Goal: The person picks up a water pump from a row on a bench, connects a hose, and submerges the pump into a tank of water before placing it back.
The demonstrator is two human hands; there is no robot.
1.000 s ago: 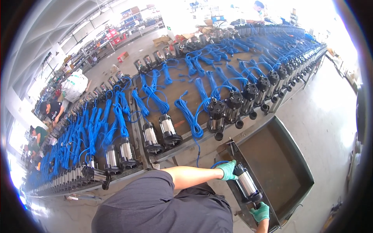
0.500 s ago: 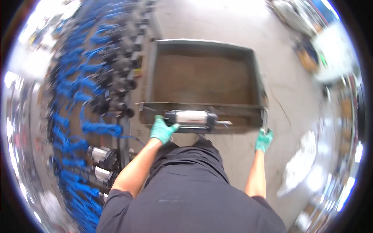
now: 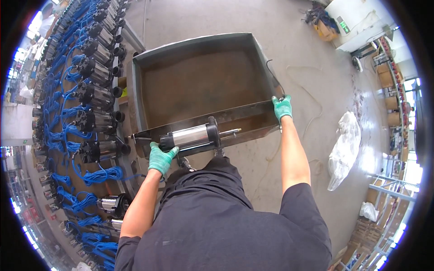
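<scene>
A silver cylindrical motor [image 3: 192, 135] with black ends lies at the near side of a large open grey metal tank [image 3: 201, 42]. A thin metal shaft [image 3: 230, 132] sticks out of its right end. My left hand [image 3: 162, 159], in a green glove, grips the motor's black left end, thumb on top and fingers partly hidden. My right hand [image 3: 283, 107], also gloved in green, is closed at the tank's near right corner. What lies in its fingers is hidden. A dark thin cord [image 3: 272, 72] curves along the tank's rim beside it.
To my left, a long rack carries rows of silver and black motors [image 3: 97, 95] with bundled blue cables [image 3: 103, 175]. A white plastic sheet [image 3: 346, 147] lies on the floor at right. Farther off are cardboard boxes [image 3: 386, 77] and shelving [image 3: 393, 192].
My view has turned, so the tank and motor now appear tilted, farther left. My right hand has come up against the tank's corner. My left hand stays at the motor's left end.
</scene>
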